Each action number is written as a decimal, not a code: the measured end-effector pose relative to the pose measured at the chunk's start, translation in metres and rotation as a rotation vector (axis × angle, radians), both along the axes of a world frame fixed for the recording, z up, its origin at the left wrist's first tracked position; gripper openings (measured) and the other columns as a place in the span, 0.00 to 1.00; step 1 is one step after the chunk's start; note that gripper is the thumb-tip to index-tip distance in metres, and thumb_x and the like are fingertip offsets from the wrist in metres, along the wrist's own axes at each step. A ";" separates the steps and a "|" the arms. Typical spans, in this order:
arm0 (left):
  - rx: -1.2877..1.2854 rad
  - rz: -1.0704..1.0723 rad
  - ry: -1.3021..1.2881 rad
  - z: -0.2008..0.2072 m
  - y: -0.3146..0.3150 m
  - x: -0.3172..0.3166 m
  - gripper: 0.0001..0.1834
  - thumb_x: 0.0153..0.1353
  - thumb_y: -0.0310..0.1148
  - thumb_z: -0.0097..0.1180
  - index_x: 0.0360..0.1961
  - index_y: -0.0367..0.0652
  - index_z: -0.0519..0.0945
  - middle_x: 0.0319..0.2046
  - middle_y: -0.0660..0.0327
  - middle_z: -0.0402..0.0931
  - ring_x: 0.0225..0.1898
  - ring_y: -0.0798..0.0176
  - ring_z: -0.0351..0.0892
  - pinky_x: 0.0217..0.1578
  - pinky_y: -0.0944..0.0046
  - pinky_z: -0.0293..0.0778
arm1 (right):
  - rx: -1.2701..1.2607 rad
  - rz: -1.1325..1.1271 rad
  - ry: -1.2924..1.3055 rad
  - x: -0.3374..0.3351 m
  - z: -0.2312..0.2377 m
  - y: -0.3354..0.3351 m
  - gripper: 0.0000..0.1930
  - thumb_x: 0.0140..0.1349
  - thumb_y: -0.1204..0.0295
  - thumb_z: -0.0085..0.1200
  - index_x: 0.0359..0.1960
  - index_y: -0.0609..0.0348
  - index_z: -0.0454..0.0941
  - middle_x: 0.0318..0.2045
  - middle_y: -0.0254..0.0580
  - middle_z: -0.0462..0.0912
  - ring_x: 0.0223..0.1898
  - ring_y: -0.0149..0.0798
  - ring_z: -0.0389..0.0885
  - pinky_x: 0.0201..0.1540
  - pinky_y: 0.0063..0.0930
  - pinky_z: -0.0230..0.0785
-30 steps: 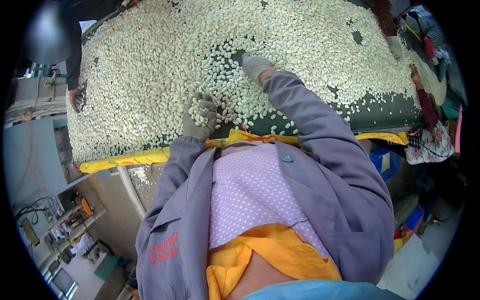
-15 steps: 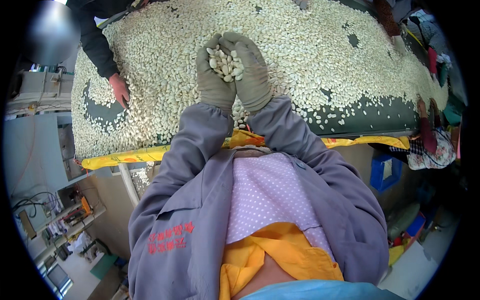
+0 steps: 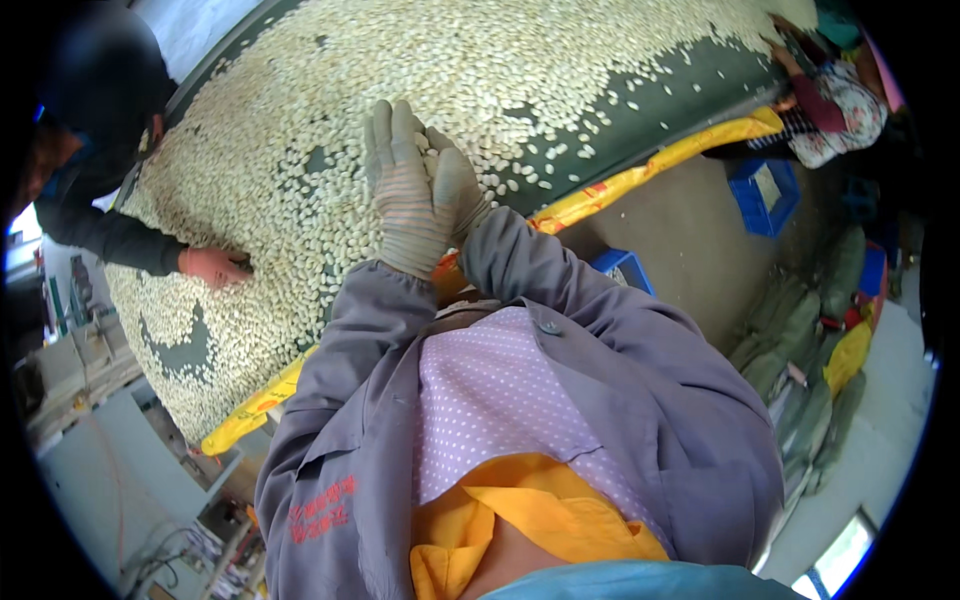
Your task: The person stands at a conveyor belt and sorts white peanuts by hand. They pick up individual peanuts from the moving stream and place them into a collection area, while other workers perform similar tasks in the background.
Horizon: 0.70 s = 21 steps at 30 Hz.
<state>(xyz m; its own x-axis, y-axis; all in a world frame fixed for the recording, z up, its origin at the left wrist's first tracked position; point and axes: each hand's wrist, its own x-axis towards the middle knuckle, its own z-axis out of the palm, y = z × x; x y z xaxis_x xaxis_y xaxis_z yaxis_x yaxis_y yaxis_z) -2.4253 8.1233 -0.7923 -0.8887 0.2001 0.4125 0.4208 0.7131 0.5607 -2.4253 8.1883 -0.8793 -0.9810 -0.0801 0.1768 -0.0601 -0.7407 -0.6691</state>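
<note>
My left hand, in a grey striped glove, is tilted on edge with its fingers stretched upward. Against it my right hand, also gloved, curls with its palm toward the left one. Between the two palms a few white beans show; the rest of the handful is hidden by the gloves. Both hands are above a thick layer of loose white beans spread over a dark green table top.
Yellow sheeting wraps the table's near edge. At the left, another person's bare hand touches the beans. Someone in a floral garment reaches in at the far right. A blue crate and filled sacks are on the floor.
My hands have gone from an open upward cup to palms turned together, covering most of the beans. The view has swung round, and the other person's hand at left still touches the beans.
</note>
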 end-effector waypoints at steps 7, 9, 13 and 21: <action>0.158 -0.169 -0.140 -0.009 0.026 0.008 0.31 0.68 0.34 0.47 0.68 0.30 0.58 0.68 0.38 0.54 0.70 0.38 0.54 0.68 0.50 0.53 | -1.143 -0.030 -0.609 0.107 -0.028 0.157 0.17 0.69 0.63 0.48 0.52 0.62 0.73 0.56 0.51 0.74 0.61 0.50 0.68 0.65 0.45 0.63; 0.199 -0.120 -0.240 -0.016 0.012 0.005 0.30 0.69 0.35 0.45 0.69 0.32 0.58 0.69 0.43 0.56 0.70 0.46 0.55 0.68 0.53 0.53 | -0.996 -0.158 -0.516 0.175 -0.052 0.216 0.17 0.69 0.63 0.49 0.53 0.60 0.73 0.58 0.54 0.73 0.61 0.54 0.68 0.62 0.50 0.66; 0.337 0.046 -0.361 -0.017 -0.004 -0.002 0.31 0.70 0.36 0.46 0.71 0.38 0.58 0.69 0.51 0.58 0.69 0.57 0.59 0.67 0.60 0.55 | -0.478 -0.446 -0.934 0.299 -0.085 0.333 0.24 0.71 0.54 0.44 0.58 0.60 0.72 0.59 0.55 0.75 0.62 0.59 0.70 0.62 0.56 0.67; 0.622 0.089 0.010 0.126 -0.031 -0.059 0.24 0.68 0.35 0.52 0.65 0.42 0.70 0.65 0.57 0.64 0.59 0.58 0.70 0.66 0.57 0.63 | 0.723 -0.879 -1.062 0.262 -0.114 0.453 0.12 0.67 0.66 0.53 0.49 0.52 0.79 0.33 0.43 0.82 0.30 0.38 0.80 0.40 0.36 0.76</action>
<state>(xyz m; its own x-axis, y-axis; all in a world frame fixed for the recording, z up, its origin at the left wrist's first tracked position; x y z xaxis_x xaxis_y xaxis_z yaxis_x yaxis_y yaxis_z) -2.4841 8.0927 -0.6659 -0.8865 -0.1546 0.4361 0.3819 0.2874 0.8783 -2.1636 8.6411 -0.9931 -0.4093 0.8075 -0.4249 0.4289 -0.2407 -0.8707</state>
